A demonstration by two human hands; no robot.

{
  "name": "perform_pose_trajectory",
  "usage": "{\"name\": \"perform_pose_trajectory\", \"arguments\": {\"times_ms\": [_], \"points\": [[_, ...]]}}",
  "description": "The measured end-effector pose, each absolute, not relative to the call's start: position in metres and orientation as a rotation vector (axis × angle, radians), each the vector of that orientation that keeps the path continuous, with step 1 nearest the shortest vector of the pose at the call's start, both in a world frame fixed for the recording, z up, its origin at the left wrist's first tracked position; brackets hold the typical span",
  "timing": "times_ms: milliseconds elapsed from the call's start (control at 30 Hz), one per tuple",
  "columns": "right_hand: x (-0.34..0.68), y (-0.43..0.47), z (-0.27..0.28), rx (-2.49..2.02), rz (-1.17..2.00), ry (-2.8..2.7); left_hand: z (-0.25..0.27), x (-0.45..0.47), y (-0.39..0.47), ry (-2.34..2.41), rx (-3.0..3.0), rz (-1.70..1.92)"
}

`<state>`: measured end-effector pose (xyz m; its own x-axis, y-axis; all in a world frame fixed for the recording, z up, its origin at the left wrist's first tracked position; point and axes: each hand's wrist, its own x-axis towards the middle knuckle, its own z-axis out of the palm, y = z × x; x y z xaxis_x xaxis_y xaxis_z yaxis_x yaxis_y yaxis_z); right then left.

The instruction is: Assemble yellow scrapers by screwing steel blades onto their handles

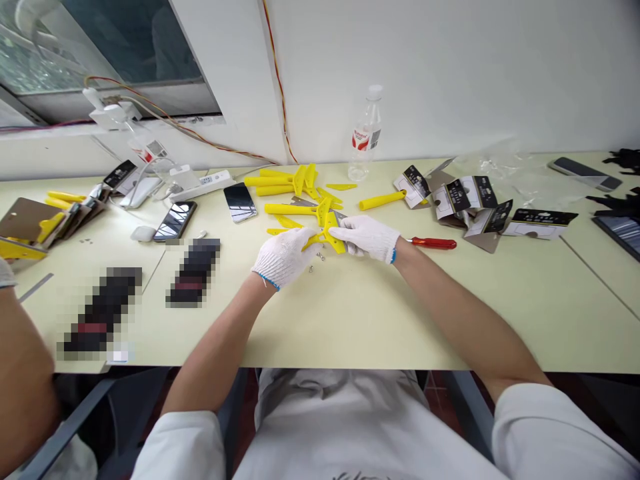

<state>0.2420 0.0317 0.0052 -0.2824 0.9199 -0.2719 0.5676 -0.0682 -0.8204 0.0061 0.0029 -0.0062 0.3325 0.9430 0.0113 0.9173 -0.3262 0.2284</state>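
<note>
Gloved hands on a yellow scraper, amid printing too small to read

Both hands met over the bench (pixel 360 320), holding a yellow plastic scraper head (pixel 328 225) between them. The left hand (pixel 286 257), in a white knitted glove with a blue-edged cuff, pinched its near end between thumb and fingers. The right hand (pixel 371 237), gloved alike, had its fingers closed on the other side, beside a thin grey metal blade (pixel 340 216). No writing could be made out on the scraper head. Small silvery metal screws (pixel 321 256) lay just below it, and a screwdriver with a glossy red handle (pixel 434 243) lay right of the right hand.

Lettering stood mostly farther off. A clear plastic bottle with a white cap (pixel 367 155) wore a red-and-white label (pixel 361 139) with a dark square printed block; its words were illegible. To the right, folded black-and-white cardboard packaging cards (pixel 537 225) carried pale characters on black bands, too small to read. Two dark oblong objects at left (pixel 195 273) were pixelated, leaving only a reddish band visible on each. Dark script on the person's pale grey shirt (pixel 340 427) was cut off by the lower edge of the view.
</note>
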Motion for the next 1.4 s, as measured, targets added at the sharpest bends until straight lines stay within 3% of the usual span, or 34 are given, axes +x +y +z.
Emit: {"name": "perform_pose_trajectory", "arguments": {"times_ms": [667, 933, 1400], "points": [[0.23, 0.031, -0.009, -1.431, 1.278, -1.751, 0.007, 0.003, -0.002, 1.721, 2.323, 0.228], [0.216, 0.02, -0.007, -1.242, 1.327, -1.826, 0.027, 0.01, -0.011, 1.747, 2.103, 0.368], [0.217, 0.013, 0.01, -1.302, 1.23, -2.014, 0.022, 0.0, -0.006, 1.652, 1.934, 0.524]]}}
